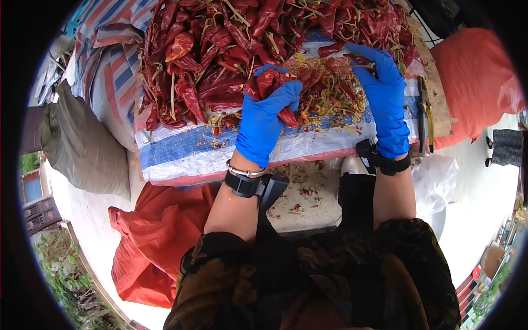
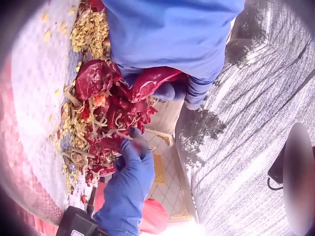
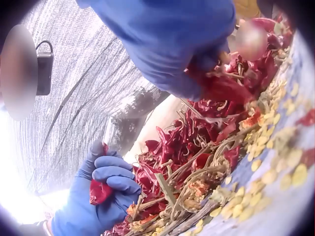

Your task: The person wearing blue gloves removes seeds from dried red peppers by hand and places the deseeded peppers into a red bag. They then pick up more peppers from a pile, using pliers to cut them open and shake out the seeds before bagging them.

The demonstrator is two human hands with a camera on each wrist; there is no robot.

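Note:
A big heap of dried red chilies [image 1: 220, 49] lies on a blue and white striped woven sheet [image 1: 181, 154]. My left hand [image 1: 273, 88], in a blue glove, grips a small bunch of chilies [image 1: 267, 81] at the heap's near edge; the left wrist view shows that bunch [image 2: 147, 84] under the curled fingers. My gloved right hand [image 1: 364, 58] reaches into the heap to the right and pinches one chili [image 1: 357, 59]. The right wrist view shows the right hand [image 3: 206, 73] over chilies and stems, and the left hand [image 3: 106, 184] beyond, closed round red pods.
Yellow seeds and loose stems [image 1: 335, 104] litter the sheet between the hands. Pliers [image 1: 424, 115] lie on a board at the right, beside a red sack [image 1: 478, 77]. A grey sack [image 1: 82, 143] leans at the left, and a red bag [image 1: 143, 253] lies on the floor.

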